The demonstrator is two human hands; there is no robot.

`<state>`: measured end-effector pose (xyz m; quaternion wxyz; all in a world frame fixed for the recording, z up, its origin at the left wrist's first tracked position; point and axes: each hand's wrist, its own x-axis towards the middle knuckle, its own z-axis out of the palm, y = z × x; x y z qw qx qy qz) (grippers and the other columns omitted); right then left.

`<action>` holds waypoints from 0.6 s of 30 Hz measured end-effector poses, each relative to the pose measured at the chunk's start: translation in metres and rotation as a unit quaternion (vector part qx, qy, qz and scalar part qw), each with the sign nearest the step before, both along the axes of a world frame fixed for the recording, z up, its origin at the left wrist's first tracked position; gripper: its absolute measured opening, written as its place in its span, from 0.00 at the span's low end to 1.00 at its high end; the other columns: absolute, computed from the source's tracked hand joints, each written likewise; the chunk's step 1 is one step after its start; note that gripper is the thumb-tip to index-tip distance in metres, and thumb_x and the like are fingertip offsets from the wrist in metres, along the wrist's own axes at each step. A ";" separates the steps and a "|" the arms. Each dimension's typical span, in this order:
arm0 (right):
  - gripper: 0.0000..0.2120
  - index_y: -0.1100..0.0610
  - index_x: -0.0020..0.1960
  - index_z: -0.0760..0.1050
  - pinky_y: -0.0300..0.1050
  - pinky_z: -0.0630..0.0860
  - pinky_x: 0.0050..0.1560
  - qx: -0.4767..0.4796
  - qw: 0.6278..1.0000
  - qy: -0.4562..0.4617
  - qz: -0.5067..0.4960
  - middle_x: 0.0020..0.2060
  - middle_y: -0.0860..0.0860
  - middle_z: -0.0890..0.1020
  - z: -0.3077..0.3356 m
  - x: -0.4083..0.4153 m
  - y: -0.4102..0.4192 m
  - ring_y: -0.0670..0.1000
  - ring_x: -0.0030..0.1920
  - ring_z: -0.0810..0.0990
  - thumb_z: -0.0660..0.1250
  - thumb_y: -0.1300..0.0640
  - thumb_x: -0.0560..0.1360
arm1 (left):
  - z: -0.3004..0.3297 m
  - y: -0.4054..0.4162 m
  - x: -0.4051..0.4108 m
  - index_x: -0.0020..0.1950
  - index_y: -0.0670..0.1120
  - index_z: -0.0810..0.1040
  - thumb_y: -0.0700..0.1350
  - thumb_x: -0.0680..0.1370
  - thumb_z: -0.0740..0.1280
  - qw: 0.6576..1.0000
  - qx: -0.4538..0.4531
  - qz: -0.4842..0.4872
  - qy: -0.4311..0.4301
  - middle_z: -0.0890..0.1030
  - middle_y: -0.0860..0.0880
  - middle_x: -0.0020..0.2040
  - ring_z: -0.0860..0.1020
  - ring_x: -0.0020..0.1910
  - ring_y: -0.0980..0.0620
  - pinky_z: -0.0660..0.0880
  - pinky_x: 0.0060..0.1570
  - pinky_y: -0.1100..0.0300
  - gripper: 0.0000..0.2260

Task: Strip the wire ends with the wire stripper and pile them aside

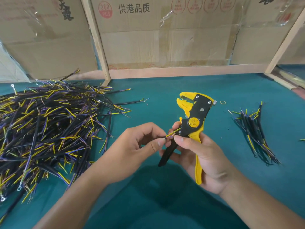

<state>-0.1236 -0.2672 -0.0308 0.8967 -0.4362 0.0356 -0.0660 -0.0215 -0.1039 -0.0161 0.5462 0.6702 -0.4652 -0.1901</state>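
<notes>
My right hand (200, 156) grips the yellow and black wire stripper (194, 116) by its handles, jaws pointing up and away. My left hand (140, 142) pinches a short wire (172, 133) between thumb and forefinger; its yellow and purple cores lie against the stripper's body, touched by my right thumb. A big heap of black wires with yellow and purple ends (47, 129) covers the table's left side. A small pile of wires (254, 133) lies to the right.
The table has a teal cloth (165, 187). Cardboard boxes (165, 30) and a wooden frame (186, 71) stand along the back. A rubber band (222, 102) lies beside the stripper's head. One loose wire (132, 101) rests near the big heap.
</notes>
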 end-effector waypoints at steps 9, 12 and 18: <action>0.12 0.55 0.53 0.81 0.56 0.81 0.50 0.040 0.999 0.009 0.022 0.46 0.56 0.81 -0.003 0.001 -0.001 0.54 0.48 0.82 0.73 0.62 0.70 | 0.003 0.000 -0.002 0.49 0.41 0.79 0.39 0.82 0.65 0.999 0.020 0.014 -0.026 0.79 0.64 0.35 0.74 0.29 0.67 0.66 0.32 0.79 0.04; 0.11 0.55 0.53 0.82 0.57 0.81 0.51 0.059 0.998 0.015 0.029 0.46 0.56 0.82 -0.003 0.001 -0.001 0.54 0.47 0.83 0.73 0.63 0.71 | 0.004 0.000 -0.003 0.49 0.41 0.78 0.38 0.82 0.65 0.999 0.024 0.015 -0.023 0.80 0.63 0.37 0.75 0.30 0.66 0.67 0.33 0.78 0.04; 0.12 0.54 0.51 0.83 0.57 0.81 0.49 0.076 0.996 0.026 0.050 0.46 0.55 0.82 -0.003 0.000 0.000 0.55 0.47 0.83 0.75 0.62 0.68 | 0.008 0.003 -0.004 0.48 0.42 0.78 0.40 0.81 0.67 0.999 0.035 -0.002 0.005 0.81 0.57 0.36 0.75 0.28 0.65 0.67 0.32 0.78 0.03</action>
